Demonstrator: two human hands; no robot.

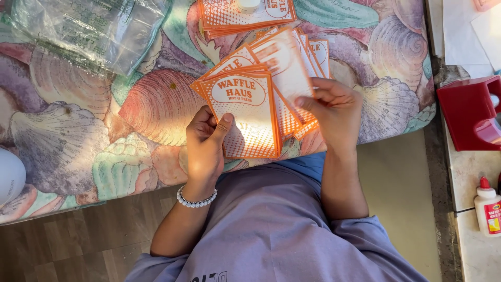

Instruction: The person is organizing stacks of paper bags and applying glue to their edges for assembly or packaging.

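My left hand [204, 141], with a bead bracelet at the wrist, holds a fanned bunch of orange-and-white paper sleeves [245, 112] by their lower left corner, thumb on the front one. My right hand [334, 112] grips the right side of the same fan, fingers pinching one sleeve near the middle. More of the same sleeves lie spread on the table just behind [308, 49], and a neat stack [229, 18] sits at the far edge with a small white cap on it.
The table has a seashell-pattern cloth [104, 136]. A crumpled clear plastic bag [83, 28] lies far left. A red plastic holder [469, 112] and a white glue bottle [488, 206] stand on a counter at right. A white round object [9, 175] sits at the left edge.
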